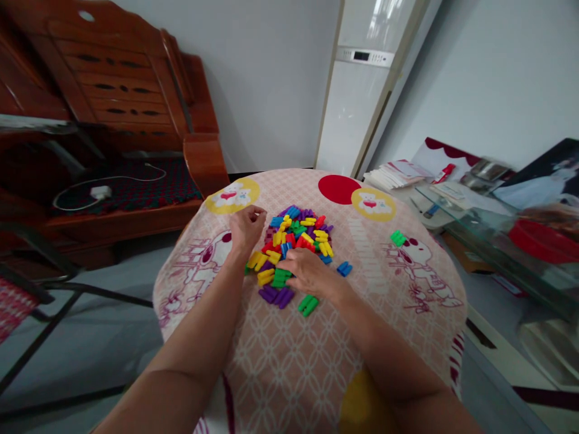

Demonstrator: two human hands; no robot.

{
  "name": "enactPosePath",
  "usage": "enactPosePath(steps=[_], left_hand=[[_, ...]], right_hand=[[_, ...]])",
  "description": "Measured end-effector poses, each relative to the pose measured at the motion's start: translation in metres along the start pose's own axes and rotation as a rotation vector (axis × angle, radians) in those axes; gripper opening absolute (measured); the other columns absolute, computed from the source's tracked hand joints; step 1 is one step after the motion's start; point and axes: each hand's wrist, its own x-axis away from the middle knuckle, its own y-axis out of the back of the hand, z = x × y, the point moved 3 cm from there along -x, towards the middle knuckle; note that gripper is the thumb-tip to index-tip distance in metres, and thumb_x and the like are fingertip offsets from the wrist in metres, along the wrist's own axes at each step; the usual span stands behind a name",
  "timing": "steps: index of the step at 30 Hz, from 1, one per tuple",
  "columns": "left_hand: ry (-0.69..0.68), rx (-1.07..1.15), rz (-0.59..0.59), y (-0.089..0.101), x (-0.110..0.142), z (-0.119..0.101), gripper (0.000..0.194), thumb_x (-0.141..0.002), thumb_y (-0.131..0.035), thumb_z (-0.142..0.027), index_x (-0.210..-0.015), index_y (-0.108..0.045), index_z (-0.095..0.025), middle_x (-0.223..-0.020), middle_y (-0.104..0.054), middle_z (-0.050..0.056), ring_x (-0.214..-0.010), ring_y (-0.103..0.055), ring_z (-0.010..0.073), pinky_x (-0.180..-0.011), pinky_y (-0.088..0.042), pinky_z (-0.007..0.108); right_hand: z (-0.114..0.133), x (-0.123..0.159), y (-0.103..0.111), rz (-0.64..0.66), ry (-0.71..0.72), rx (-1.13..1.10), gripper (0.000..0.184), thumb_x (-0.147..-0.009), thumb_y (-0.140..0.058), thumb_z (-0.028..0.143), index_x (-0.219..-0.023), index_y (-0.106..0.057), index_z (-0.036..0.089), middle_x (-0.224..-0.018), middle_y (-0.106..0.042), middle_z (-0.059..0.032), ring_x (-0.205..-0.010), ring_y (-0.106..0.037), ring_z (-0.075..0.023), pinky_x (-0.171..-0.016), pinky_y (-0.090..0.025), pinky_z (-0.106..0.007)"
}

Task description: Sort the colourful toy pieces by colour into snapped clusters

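Observation:
A heap of small plastic toy building blocks in several colours lies on the round table. My left hand is at the heap's left edge, just above the cloth. Its fingers are curled and pinched together; whatever they hold, if anything, is hidden. Over the near side of the heap reaches my right hand, thumb and forefinger apart, next to a green block. Purple blocks and a separate green block lie on the near side. A blue block sits apart to the right.
A patterned cloth covers the table, with one lone green block at right. Beyond it stand a glass-topped table and a stack of papers. A wooden bench is at back left, a folding chair at left.

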Motion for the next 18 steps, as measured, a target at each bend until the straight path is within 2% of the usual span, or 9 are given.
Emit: enactPosePath(steps=[4, 6, 8, 11, 13, 18], left_hand=[[0.094, 0.042, 0.108, -0.017, -0.003, 0.025, 0.030, -0.076, -0.055, -0.035, -0.087, -0.074, -0.014, -0.064, -0.069, 0.002, -0.055, -0.059, 0.0138, -0.055, -0.041, 0.022], [0.112, 0.050, 0.168, -0.023, -0.002, 0.029, 0.031, -0.075, -0.056, -0.036, -0.088, -0.073, -0.014, -0.066, -0.071, 0.003, -0.057, -0.061, 0.0146, -0.055, -0.041, 0.022], [0.123, 0.063, 0.223, -0.027, 0.000, 0.029, 0.031, -0.075, -0.057, -0.037, -0.090, -0.073, -0.014, -0.069, -0.072, 0.004, -0.060, -0.063, 0.0157, -0.056, -0.043, 0.022], [0.103, 0.018, 0.278, -0.029, 0.001, 0.026, 0.028, -0.075, -0.059, -0.036, -0.088, -0.073, -0.016, -0.071, -0.073, 0.004, -0.065, -0.066, 0.0170, -0.058, -0.044, 0.022], [0.063, -0.062, 0.281, -0.029, 0.000, 0.024, 0.024, -0.074, -0.061, -0.035, -0.085, -0.073, -0.017, -0.070, -0.073, 0.004, -0.067, -0.065, 0.0177, -0.059, -0.044, 0.022], [0.001, -0.133, 0.278, -0.031, -0.002, 0.022, 0.022, -0.075, -0.061, -0.033, -0.083, -0.075, -0.018, -0.072, -0.073, 0.004, -0.068, -0.066, 0.0186, -0.063, -0.044, 0.024]], right_hand=[[0.003, 0.000, -0.001, 0.007, -0.002, -0.022, 0.015, -0.074, -0.076, 0.012, -0.088, -0.072, 0.016, -0.088, -0.065, -0.0060, -0.087, -0.059, -0.0198, -0.079, -0.044, -0.029], [0.000, 0.000, 0.004, -0.021, -0.028, -0.148, 0.012, -0.073, -0.074, 0.010, -0.081, -0.070, 0.017, -0.085, -0.066, -0.0040, -0.084, -0.060, -0.0178, -0.078, -0.044, -0.028], [-0.011, 0.002, 0.016, -0.106, -0.103, -0.321, 0.010, -0.073, -0.072, 0.010, -0.079, -0.068, 0.018, -0.082, -0.067, -0.0010, -0.080, -0.061, -0.0152, -0.076, -0.045, -0.026], [-0.042, 0.013, 0.040, -0.307, -0.287, -0.578, 0.006, -0.073, -0.069, 0.019, -0.078, -0.065, 0.019, -0.076, -0.067, 0.0021, -0.073, -0.061, -0.0131, -0.069, -0.046, -0.024], [-0.069, 0.027, 0.056, -0.460, -0.414, -0.704, 0.012, -0.069, -0.070, 0.024, -0.076, -0.063, 0.018, -0.071, -0.065, 0.0030, -0.067, -0.060, -0.0131, -0.064, -0.047, -0.024], [-0.142, 0.086, 0.087, -0.842, -0.690, -0.804, 0.021, -0.060, -0.072, 0.028, -0.075, -0.060, 0.019, -0.065, -0.064, 0.0028, -0.063, -0.065, -0.0157, -0.062, -0.054, -0.028]])
